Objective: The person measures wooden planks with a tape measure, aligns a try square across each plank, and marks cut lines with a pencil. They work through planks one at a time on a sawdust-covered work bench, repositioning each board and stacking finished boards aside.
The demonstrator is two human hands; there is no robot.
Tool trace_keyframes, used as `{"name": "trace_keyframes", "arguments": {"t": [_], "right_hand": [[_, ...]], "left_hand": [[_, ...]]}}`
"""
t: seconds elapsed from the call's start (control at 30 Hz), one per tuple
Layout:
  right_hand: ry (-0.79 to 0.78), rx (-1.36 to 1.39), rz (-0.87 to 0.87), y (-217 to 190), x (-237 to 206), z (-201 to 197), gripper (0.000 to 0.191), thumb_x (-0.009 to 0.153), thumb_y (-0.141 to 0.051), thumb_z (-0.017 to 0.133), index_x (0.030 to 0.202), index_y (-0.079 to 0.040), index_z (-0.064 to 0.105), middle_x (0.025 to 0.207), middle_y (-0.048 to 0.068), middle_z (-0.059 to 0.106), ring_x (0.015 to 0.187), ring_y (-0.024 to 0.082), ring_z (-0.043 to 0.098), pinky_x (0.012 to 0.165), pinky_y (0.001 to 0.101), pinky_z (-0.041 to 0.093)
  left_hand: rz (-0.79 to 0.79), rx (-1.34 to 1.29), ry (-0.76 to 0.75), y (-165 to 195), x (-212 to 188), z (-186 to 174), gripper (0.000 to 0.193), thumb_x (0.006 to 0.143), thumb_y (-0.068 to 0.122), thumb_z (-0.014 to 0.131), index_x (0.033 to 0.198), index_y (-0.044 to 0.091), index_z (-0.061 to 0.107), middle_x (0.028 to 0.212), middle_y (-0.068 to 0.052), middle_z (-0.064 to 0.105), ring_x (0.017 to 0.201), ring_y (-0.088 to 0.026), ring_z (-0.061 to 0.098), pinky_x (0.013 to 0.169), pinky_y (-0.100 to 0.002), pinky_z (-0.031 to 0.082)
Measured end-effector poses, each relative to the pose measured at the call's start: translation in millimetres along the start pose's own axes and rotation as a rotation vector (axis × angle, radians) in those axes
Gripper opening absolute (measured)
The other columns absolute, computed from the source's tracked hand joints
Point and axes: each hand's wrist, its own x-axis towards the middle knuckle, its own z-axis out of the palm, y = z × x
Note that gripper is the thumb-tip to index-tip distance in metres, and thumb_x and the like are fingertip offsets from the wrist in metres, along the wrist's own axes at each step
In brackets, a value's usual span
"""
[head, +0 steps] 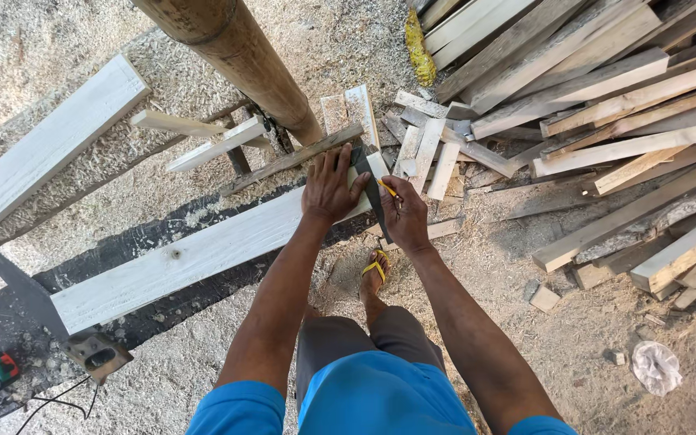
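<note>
foot: bare foot in yellow flip-flop [374, 270] on sawdust just below the board end; blue shorts nearest cam.
left hand: left hand [330, 187] flat, fingers spread, pressing down on the board end & the dark square blade. Not gripping, just pinning.
right hand: right hand [406, 213] fingers closed round a yellow pencil [387, 188], tip at the square's edge.
square: dark steel square [374, 193] lies across the board end, partly under the left palm, one leg running down past the board's edge.
board: pale planed board [195, 254] runs from lower left up to the hands, resting on a dark bench top [18, 310].
risk 1: judged – square only pinned by palm; if it slides on the dust, line comes out off-square.
risk 2: board end overhangs w/ little support seen; downward press could tip or shift it.
risk 3: open sandal near loose offcuts [428, 157] – trip/splinter hazard.
tool: small red-green item [0, 368] w/ black cable at bench's near left corner; cable could snag.
post: thick bamboo-like pole [239, 56] slants just beyond the hands.
pkgs/labels: no signs readable. Crumpled white plastic bag [656, 366] on ground, lower right; yellow mesh-like wad [417, 36] at top, by the timber stack [606, 105].
</note>
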Motion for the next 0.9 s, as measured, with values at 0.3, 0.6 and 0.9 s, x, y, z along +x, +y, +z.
{"name": "trace_keyframes", "arguments": {"t": [0.3,0.6,0.9], "right_hand": [[0.016,-0.058,-0.016,-2,4,5,0.021,0.105,-0.016,0.065,0.124,-0.006,0.065,0.113,0.016,0.072,0.102,0.027,0.075,0.084,0.0359,0.061],[-0.021,-0.003,0.008,-5,26,14,0.022,0.105,-0.016,0.064,0.126,-0.008,0.066,0.116,0.015,0.073,0.103,0.026,0.076,0.083,0.0346,0.062],[-0.062,-0.011,-0.029,-2,31,13,0.02,0.106,-0.015,0.064,0.125,-0.007,0.066,0.116,0.015,0.073,0.102,0.026,0.076,0.083,0.0343,0.062]], "left_hand": [[0.002,0.002,0.013,1,2,-3,0.073,0.102,0.065,0.04,0.149,0.01,0.043,0.132,-0.015,0.052,0.121,-0.034,0.051,0.102,-0.05,0.043],[0.017,-0.007,0.046,-1,1,-4,0.075,0.101,0.065,0.043,0.15,0.008,0.043,0.128,-0.014,0.054,0.117,-0.033,0.053,0.097,-0.048,0.046],[0.018,-0.025,0.059,-1,1,-4,0.075,0.101,0.064,0.045,0.15,0.007,0.044,0.127,-0.014,0.054,0.116,-0.033,0.053,0.098,-0.047,0.046]]}}
